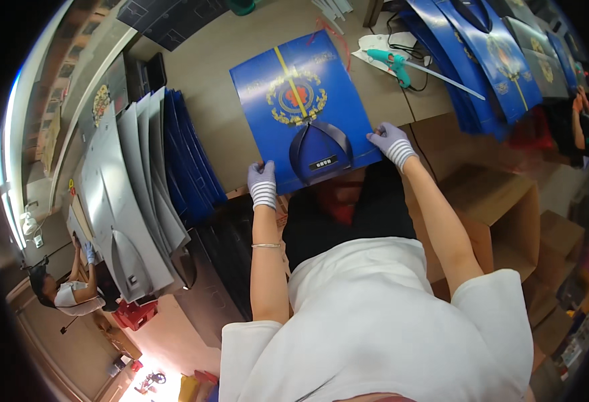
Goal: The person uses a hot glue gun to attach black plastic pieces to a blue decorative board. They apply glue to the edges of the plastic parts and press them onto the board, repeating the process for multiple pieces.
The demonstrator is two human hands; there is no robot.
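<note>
Blue printed card sheet (pixel 301 110) lies flat on the worktop (pixel 221 80), gold emblem and yellow stripe facing up, a dark curved flap shape near its lower edge. The lower edge overhangs the worktop's near rim slightly, toward the person.

Left hand (pixel 262 182), in a grey striped knit glove, sits at the sheet's lower left corner, fingers curled over the edge and gripping it. Right hand (pixel 392 142), same kind of glove, is at the lower right corner, fingers laid flat and close together on the sheet's edge; whether the thumb is tucked underneath, I cannot tell. The sheet spans between the two hands, reaching away from them up the worktop.

Left of the sheet: a fanned stack of grey and blue flat sheets (pixel 147 181), well apart from the left hand. Upper right: a teal glue gun (pixel 394 63) with cord, lying on a white paper just past the sheet's far right corner. Further right, another overlapping pile of blue printed sheets (pixel 489 60). Cardboard boxes (pixel 489 201) stand below the worktop by the right forearm.
</note>
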